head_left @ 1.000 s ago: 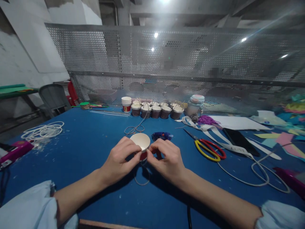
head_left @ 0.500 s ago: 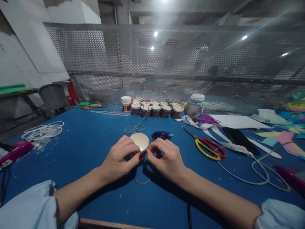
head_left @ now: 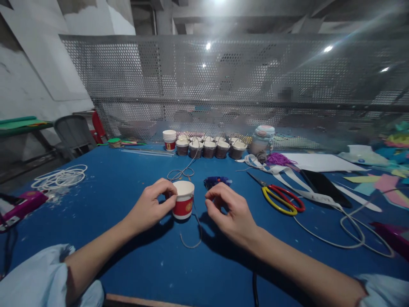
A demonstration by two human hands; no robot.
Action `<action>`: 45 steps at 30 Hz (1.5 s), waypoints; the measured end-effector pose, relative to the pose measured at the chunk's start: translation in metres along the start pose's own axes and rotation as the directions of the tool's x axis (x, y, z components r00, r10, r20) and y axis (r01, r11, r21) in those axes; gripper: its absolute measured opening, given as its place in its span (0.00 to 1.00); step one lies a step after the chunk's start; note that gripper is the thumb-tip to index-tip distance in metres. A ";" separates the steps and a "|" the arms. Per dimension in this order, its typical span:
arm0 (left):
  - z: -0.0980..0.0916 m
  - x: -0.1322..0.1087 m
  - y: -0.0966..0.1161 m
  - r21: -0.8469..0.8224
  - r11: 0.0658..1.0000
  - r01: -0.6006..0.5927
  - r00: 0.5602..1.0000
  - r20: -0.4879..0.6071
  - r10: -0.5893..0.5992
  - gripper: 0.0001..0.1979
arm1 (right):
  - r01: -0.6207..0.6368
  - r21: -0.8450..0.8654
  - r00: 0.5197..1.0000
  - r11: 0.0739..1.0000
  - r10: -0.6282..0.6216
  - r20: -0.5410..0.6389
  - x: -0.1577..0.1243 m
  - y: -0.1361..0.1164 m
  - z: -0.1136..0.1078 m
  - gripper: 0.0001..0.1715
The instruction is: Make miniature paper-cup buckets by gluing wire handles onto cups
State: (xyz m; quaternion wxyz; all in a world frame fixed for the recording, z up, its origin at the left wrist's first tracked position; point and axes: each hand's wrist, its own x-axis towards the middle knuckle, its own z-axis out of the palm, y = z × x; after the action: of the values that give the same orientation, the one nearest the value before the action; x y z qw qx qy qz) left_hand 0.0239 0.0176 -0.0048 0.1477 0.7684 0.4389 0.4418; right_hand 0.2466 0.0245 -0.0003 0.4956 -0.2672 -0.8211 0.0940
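A red and white paper cup (head_left: 183, 206) stands upright on the blue table, with a thin grey cord (head_left: 200, 232) hanging from its right side and curling on the tabletop. My left hand (head_left: 156, 204) pinches the cup's left rim between thumb and fingers. To the right of the cup, apart from it, is my right hand (head_left: 230, 212), its thumb and index fingertips close together; whether anything tiny is between them cannot be made out. Behind it lies a dark blue glue gun (head_left: 217, 182).
Grey cord-wrapped cups (head_left: 208, 149) and stacked paper cups (head_left: 169, 140) line the back. Scissors (head_left: 281, 199), white tape, a phone (head_left: 324, 187) and coloured paper lie right. A white cord coil (head_left: 60, 177) and a magenta tool (head_left: 24, 209) are left.
The cup has gone from tilted to upright, its red side now showing. My right hand has moved away from it to the right, while my left hand shifted slightly left with the cup.
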 end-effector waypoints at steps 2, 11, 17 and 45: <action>0.000 0.001 -0.001 0.008 0.999 0.035 0.999 -0.019 -0.035 0.06 | 0.089 -0.019 0.995 0.996 -0.090 -0.049 0.003 -0.002 -0.010 0.04; -0.001 0.003 -0.004 0.049 0.999 -0.004 1.000 -0.030 0.006 0.07 | -0.470 -0.043 0.857 0.882 0.444 -0.262 0.022 0.066 -0.056 0.11; -0.003 0.004 -0.003 0.023 1.000 -0.005 0.995 -0.097 0.007 0.07 | -0.738 -0.041 0.626 0.674 0.705 0.332 0.024 0.098 -0.070 0.15; 0.000 0.003 0.004 0.069 0.997 0.045 0.998 -0.046 -0.042 0.08 | -0.657 -0.065 0.724 0.751 0.653 0.221 0.004 0.068 -0.004 0.13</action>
State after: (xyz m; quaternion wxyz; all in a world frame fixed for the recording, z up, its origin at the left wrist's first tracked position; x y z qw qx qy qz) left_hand 0.0268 0.0173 -0.0003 0.1205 0.7531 0.4740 0.4399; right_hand 0.2722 0.0832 -0.0244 0.3345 -0.5226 -0.7245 0.3003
